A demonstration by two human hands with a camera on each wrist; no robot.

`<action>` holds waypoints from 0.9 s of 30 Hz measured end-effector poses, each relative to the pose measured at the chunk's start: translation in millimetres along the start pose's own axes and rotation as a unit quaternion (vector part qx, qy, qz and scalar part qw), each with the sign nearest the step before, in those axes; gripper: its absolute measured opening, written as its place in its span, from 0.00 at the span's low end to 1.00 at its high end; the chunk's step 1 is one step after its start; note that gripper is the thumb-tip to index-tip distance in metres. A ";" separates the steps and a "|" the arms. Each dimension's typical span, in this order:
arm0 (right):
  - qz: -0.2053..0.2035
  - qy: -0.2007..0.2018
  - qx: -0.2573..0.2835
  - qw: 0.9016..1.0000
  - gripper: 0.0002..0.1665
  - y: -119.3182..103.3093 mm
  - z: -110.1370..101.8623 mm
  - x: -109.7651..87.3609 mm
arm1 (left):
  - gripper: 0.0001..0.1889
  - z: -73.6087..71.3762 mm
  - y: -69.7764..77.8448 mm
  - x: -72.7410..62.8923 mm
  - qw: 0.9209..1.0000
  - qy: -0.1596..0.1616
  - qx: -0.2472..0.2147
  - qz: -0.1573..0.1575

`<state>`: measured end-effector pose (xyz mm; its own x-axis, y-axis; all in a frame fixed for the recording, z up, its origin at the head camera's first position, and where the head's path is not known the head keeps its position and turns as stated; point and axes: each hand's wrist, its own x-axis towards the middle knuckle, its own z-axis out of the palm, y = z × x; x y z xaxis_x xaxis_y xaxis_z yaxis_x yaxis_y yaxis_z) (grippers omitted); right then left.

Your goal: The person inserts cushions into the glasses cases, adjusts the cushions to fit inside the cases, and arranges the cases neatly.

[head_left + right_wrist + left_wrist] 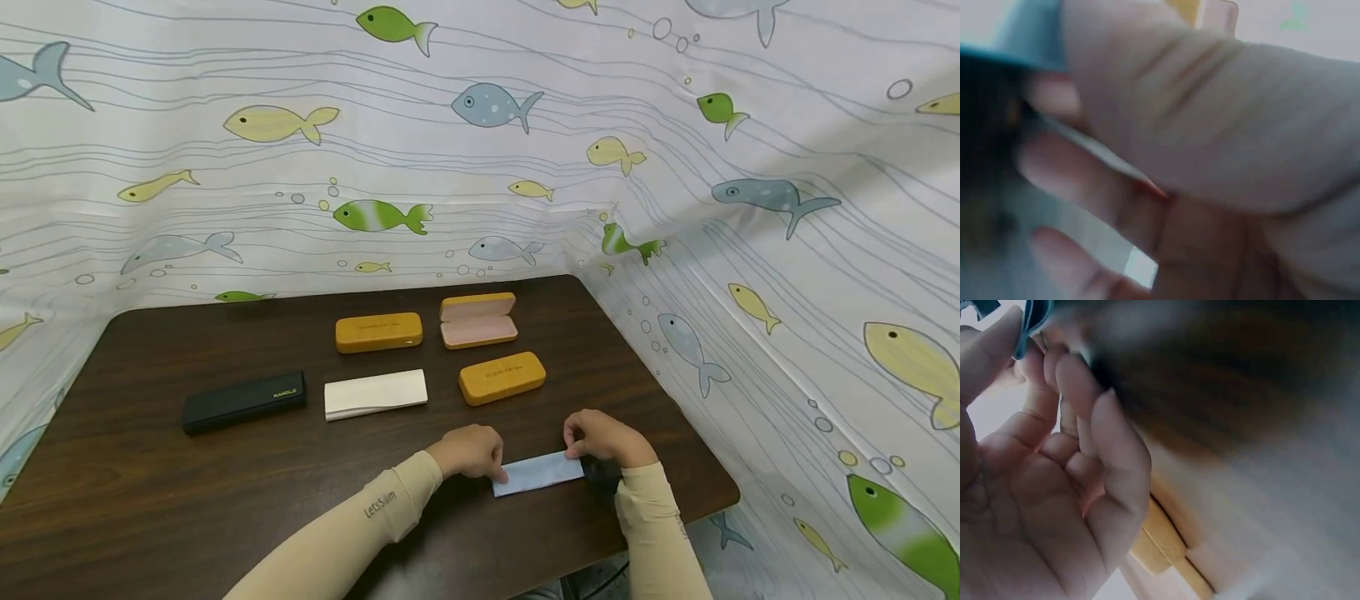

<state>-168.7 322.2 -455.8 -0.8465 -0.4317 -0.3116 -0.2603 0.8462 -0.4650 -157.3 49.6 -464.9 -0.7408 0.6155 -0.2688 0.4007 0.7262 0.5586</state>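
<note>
A light blue cloth [537, 473], folded into a narrow strip, spans the space between the two hands near the table's front right. My left hand [471, 452] pinches its left end between thumb and fingers; in the left wrist view the cloth's folded edge [1036, 319] shows between the fingertips. At the other end, my right hand [606, 437] grips the cloth's far right corner. The right wrist view is blurred, with the cloth [1029, 31] at its upper left by the thumb. Just beyond the cloth lies a closed yellow glasses case [502, 378].
Farther back are another closed yellow case [379, 332] and an open one [480, 332] with pink lining. A folded white cloth or pouch [377, 394] and a long black case [244, 403] lie to the left. Fish-print curtains [420, 167] border the dark wooden table [247, 500].
</note>
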 end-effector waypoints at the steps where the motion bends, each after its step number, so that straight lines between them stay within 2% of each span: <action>1: -0.005 -0.001 0.009 1.000 0.15 0.3 -1.9 0.3 | 0.18 -2.7 -1.9 0.1 1.000 -0.003 -0.016 0.006; 5: -0.022 -0.010 0.051 0.998 0.14 1.9 -6.5 2.6 | 0.17 -11.5 -10.7 1.0 0.996 -0.022 -0.079 0.028; 10: -0.041 -0.029 0.101 0.994 0.07 5.7 -5.5 6.8 | 0.14 -18.6 -21.4 1.5 0.986 -0.037 -0.162 0.030; 13: -0.058 -0.033 0.123 0.990 0.04 8.1 -4.9 9.0 | 0.12 -21.3 -26.4 0.7 0.975 -0.034 -0.217 0.012; 17: -0.082 -0.034 0.151 0.985 0.04 10.6 -3.8 12.3 | 0.08 -21.9 -31.5 -1.1 0.957 -0.035 -0.286 -0.023; 20: -0.072 -0.034 0.203 0.976 0.06 12.2 -1.6 14.9 | 0.05 -22.2 -35.9 -1.2 0.944 -0.049 -0.326 -0.032; 24: -0.043 -0.036 0.280 0.958 0.08 13.3 1.8 18.5 | 0.03 -24.2 -41.0 -0.7 0.932 -0.060 -0.356 -0.029; 27: -0.040 -0.040 0.311 0.949 0.08 13.5 4.1 21.6 | 0.04 -26.1 -42.1 -0.7 0.925 -0.050 -0.376 -0.030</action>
<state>-188.6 323.0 -472.2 -0.7911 -0.5305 -0.3045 0.0231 0.4716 -0.8815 -187.8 10.6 -467.8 -0.6804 0.6340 -0.3676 -0.1552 0.3655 0.9178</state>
